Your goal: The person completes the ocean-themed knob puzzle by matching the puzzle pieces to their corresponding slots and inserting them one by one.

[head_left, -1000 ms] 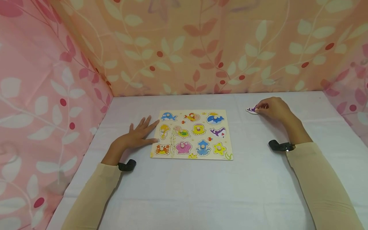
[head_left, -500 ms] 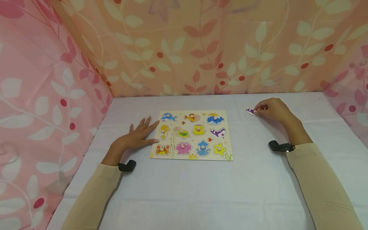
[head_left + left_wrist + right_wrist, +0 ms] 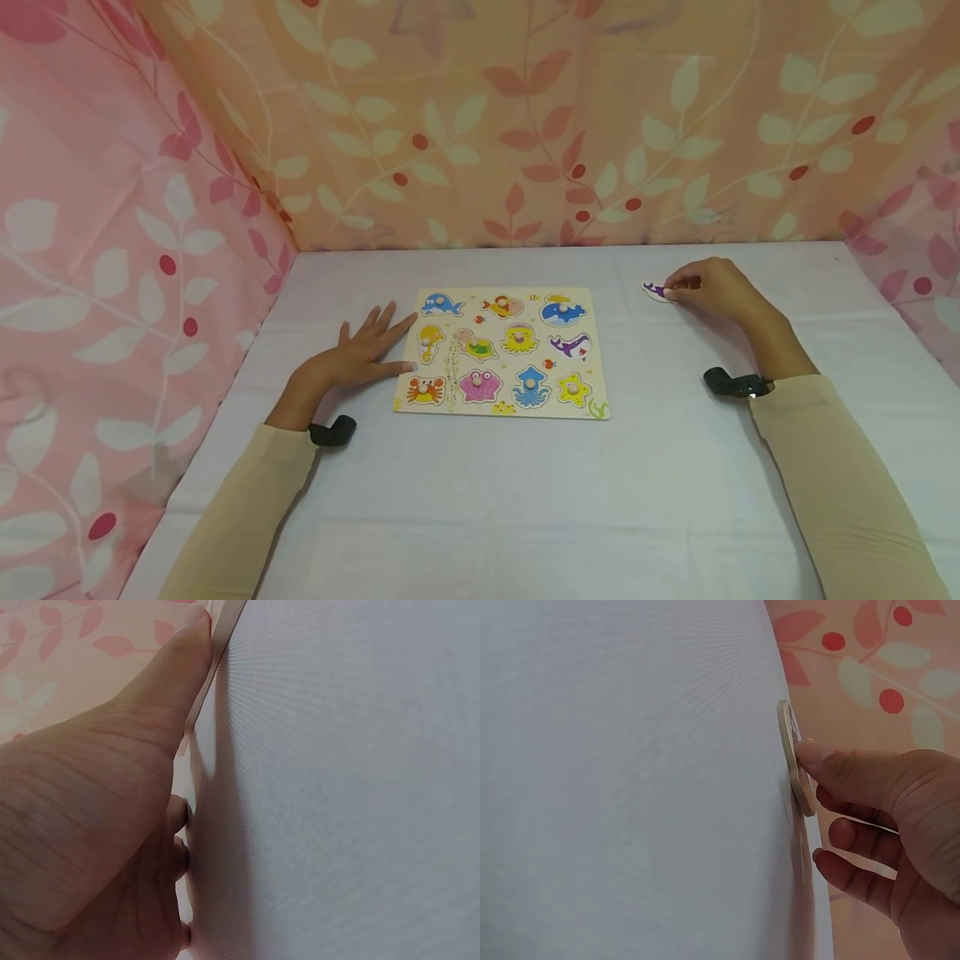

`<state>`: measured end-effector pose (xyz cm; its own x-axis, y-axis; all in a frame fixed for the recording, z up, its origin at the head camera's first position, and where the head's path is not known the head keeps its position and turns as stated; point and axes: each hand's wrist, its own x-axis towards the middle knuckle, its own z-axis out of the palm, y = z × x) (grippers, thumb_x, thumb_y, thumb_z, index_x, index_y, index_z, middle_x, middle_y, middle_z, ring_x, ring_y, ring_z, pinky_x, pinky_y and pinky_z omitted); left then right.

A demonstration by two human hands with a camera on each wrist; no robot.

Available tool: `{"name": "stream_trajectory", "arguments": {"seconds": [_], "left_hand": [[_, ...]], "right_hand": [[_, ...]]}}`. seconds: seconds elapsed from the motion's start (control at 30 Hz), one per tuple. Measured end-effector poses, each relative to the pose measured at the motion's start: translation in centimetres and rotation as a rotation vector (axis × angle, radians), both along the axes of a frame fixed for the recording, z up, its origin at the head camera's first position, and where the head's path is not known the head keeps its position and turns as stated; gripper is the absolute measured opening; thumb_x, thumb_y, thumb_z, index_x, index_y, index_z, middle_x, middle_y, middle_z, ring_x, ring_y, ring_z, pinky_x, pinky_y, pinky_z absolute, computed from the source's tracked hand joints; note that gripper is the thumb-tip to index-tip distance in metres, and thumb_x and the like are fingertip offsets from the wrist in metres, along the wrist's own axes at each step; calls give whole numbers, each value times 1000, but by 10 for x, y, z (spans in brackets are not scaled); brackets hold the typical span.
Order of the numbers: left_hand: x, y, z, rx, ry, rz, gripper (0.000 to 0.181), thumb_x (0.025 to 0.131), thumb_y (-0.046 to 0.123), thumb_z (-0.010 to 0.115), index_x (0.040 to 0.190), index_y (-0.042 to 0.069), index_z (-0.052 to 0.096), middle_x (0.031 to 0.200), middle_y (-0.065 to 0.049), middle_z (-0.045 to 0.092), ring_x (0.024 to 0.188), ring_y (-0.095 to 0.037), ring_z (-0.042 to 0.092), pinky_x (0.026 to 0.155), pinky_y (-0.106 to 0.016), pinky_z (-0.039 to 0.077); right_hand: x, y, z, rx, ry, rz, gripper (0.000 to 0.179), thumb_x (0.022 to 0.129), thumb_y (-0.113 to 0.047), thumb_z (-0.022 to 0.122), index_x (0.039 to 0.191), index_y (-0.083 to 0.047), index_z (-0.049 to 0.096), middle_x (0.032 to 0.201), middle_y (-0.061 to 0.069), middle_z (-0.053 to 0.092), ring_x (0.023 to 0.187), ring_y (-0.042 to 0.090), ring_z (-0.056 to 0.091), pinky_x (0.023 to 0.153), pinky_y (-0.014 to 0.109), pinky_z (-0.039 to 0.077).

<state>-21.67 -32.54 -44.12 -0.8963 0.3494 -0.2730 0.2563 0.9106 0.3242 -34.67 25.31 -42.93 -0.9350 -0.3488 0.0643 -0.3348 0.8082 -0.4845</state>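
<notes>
A wooden peg puzzle board (image 3: 551, 410) with sea animals lies on the table, most of its pictures bearing a small round knob. The purple whale picture (image 3: 570, 346) at its right side shows no knob. My left hand (image 3: 352, 354) lies with fingers spread at the board's left edge, thumb and index fingertips right at it. Off to the right of the board, my right hand (image 3: 712, 287) pinches a matching purple whale puzzle piece (image 3: 655, 291). In the right wrist view the puzzle piece (image 3: 787, 750) is tilted close over the cloth, thumb on its face, the other fingers loosely curled.
A white cloth (image 3: 495, 500) covers the table. Behind it hangs an orange leaf-patterned curtain (image 3: 465, 125), with a pink one (image 3: 82, 275) along the left side. Black wrist cameras (image 3: 333, 431) sit at both sleeve cuffs.
The right hand has shifted very slightly and tilts the whale piece a little differently. The left hand and the board stay in place.
</notes>
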Motion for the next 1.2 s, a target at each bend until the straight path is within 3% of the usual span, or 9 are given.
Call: {"name": "stream_trajectory", "arguments": {"seconds": [0.1, 0.37, 0.6, 0.9, 1.2], "left_hand": [[0, 0, 0, -1, 1, 1, 91, 94, 66, 58, 164, 35, 9, 170, -12, -10, 154, -38, -14, 110, -77, -11], [-1, 1, -2, 3, -4, 2, 92, 93, 68, 57, 164, 36, 8, 170, -9, -11, 155, -36, -15, 110, -77, -11], [-2, 1, -2, -13, 1, 5, 91, 93, 69, 56, 164, 38, 7, 170, -8, -12, 155, -35, -15, 111, -76, -12], [0, 3, -2, -2, -17, 15, 93, 92, 70, 56, 164, 37, 8, 170, -10, -11, 154, -35, -16, 111, -75, -13], [-2, 3, -2, -6, -10, 6, 91, 93, 70, 55, 164, 37, 7, 170, -9, -12, 155, -35, -16, 111, -75, -12]], "right_hand": [[-1, 0, -1, -2, 1, 11, 14, 92, -15, 77, 102, -5, 78, 96, 14, 73, 87, 27, 52, 75, 39, 40], [1, 1, 3, 24, 13, 22, 13, 92, -13, 76, 102, -5, 77, 81, 7, 63, 82, 27, 50, 71, 38, 39], [4, -2, 9, 19, 49, 14, 13, 92, -12, 75, 101, -4, 77, 80, 7, 63, 81, 27, 50, 70, 37, 38], [15, -20, 21, -21, 86, 99, 10, 88, -16, 81, 95, -10, 78, 78, 2, 66, 76, 21, 50, 65, 27, 38], [24, -42, 26, -55, 27, 146, 13, 87, -17, 83, 97, -10, 79, 87, 3, 73, 81, 23, 53, 68, 28, 43]]}}
